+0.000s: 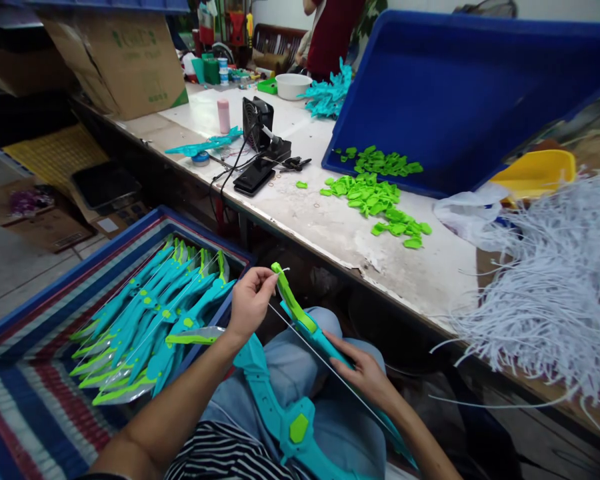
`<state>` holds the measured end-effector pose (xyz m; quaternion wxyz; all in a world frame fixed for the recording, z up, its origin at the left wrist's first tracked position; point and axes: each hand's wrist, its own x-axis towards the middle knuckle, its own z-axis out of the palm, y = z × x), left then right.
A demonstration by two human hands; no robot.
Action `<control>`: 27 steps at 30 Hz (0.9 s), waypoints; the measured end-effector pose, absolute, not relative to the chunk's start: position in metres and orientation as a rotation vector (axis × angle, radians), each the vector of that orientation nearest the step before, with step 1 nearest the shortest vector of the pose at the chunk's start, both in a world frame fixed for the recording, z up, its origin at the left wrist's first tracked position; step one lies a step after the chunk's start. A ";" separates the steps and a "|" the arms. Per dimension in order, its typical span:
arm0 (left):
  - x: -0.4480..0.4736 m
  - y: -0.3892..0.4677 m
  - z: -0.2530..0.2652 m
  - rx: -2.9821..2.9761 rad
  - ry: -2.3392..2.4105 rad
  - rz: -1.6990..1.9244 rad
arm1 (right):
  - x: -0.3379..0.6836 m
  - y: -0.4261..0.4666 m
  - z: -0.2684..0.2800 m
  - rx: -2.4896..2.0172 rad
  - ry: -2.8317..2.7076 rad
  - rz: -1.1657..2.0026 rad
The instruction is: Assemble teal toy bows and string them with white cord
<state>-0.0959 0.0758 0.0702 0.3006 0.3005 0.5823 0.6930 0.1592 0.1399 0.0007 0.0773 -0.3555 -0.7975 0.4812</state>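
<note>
My left hand (251,303) is closed in a pinch on a white string (305,340) beside the lime-green tip of a teal toy bow (325,347). A short string end sticks out past that tip. Further down the same bow, my right hand (364,371) grips the limb, and the string runs taut-looking below it toward the lower right. Across my lap lies a second teal toy bow (265,393) with a green badge at its middle; its lower end runs out of view.
At left, several strung bows (155,313) lie in a striped-lined crate (25,373). On the table (300,220) are green plastic pieces (365,193), a phone (255,177), a small fan (257,123) and a bundle of white strings (540,300). A blue bin (460,100) leans there. A person (333,40) stands behind.
</note>
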 end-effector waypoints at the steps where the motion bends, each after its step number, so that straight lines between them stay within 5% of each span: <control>1: -0.098 0.077 0.072 0.761 1.461 1.822 | 0.161 0.139 -0.001 -1.056 -2.406 1.418; 7: -0.111 0.076 0.082 0.672 1.224 1.671 | 0.156 0.135 0.010 -1.016 -2.508 1.079; 17: -0.109 0.061 0.081 0.658 1.251 1.649 | 0.022 0.163 0.106 -0.435 -2.343 0.551; 27: -0.113 0.062 0.066 1.047 1.730 1.583 | 0.009 0.185 0.094 -0.319 -2.424 0.267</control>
